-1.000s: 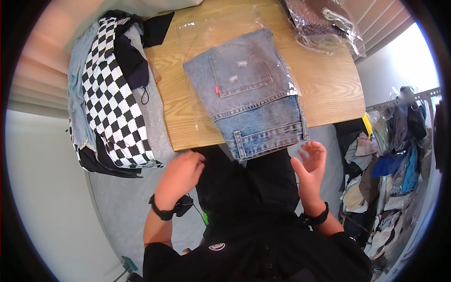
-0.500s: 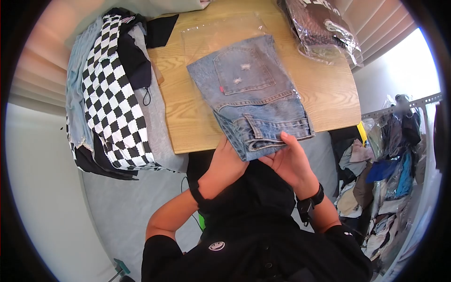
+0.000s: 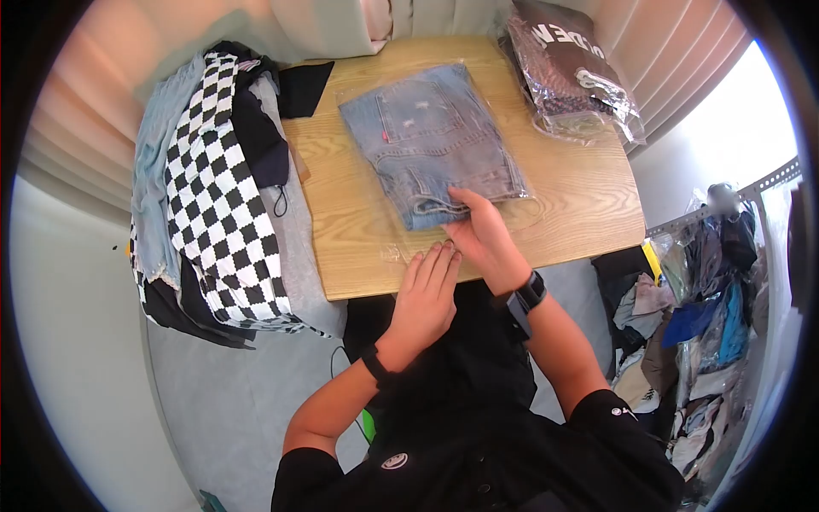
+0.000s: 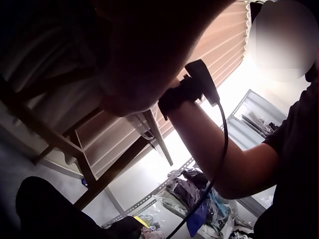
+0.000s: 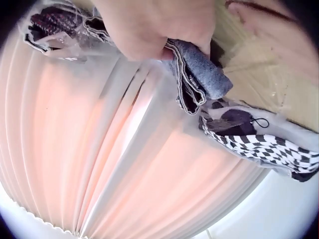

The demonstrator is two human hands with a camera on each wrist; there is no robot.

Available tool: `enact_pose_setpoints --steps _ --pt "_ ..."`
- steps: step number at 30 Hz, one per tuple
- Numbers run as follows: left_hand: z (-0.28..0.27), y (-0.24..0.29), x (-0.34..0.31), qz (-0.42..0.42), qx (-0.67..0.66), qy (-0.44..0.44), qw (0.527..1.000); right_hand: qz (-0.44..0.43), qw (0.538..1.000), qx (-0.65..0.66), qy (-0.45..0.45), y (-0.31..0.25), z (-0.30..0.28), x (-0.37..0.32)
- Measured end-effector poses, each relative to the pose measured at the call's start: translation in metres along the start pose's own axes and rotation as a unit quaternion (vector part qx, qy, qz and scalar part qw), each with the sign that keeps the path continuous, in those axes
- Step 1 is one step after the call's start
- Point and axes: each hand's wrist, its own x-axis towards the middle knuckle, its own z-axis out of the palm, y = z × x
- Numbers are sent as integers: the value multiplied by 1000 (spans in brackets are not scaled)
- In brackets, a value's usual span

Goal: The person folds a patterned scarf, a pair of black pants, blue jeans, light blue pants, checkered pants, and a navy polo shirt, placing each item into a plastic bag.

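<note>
Folded blue denim lies inside a clear plastic bag on the wooden table. My right hand grips the near waistband edge, thumb on top and fingers underneath; the right wrist view shows this hand closed round the denim's folded edge. Just left of it, my left hand lies with straight fingers at the table's front edge, fingertips on the bag's near end beside the right hand. In the left wrist view the hand is dark and its fingers are hidden.
Checkered cloth and other garments are heaped along the left side of the table. A black cloth piece lies at the back left, bagged dark clothes at the back right. Bagged garments fill a rack on the right.
Both hands came in to the denim from either side. The denim has moved back and up the table within the bag, the right hand with it; the left hand has slipped off the denim.
</note>
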Motion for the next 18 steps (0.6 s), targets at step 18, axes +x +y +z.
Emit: enact_pose_setpoints --steps 18 --pt "-4 -17 -14 106 -96 25 989 -194 964 -145 -110 -87 56 -38"
